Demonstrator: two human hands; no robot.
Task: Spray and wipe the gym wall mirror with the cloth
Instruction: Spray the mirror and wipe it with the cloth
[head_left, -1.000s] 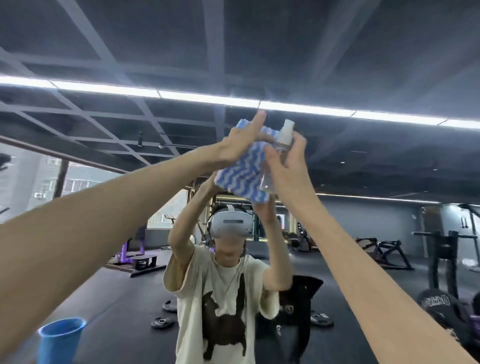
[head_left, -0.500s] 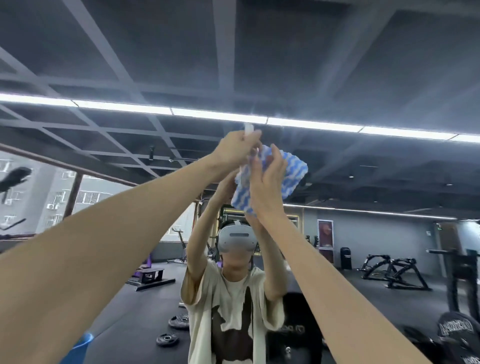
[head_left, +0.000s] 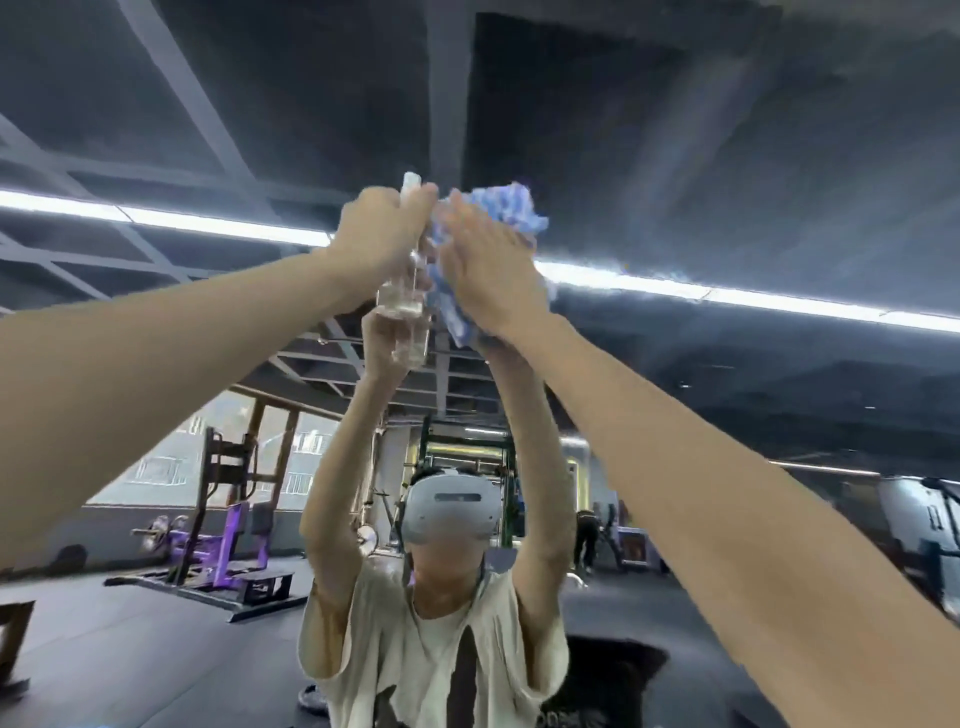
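Your left fingers (head_left: 422, 193) curl round the clear spray bottle (head_left: 401, 299); just beside them, your right fingers (head_left: 461, 215) lie straight, pressing the blue-striped cloth (head_left: 511, 210) to the mirror (head_left: 727, 156), with gym machines (head_left: 208, 545) reflected far below.

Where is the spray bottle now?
Head view, upper centre: the spray bottle is gripped in the left hand, immediately left of the cloth under the right hand.
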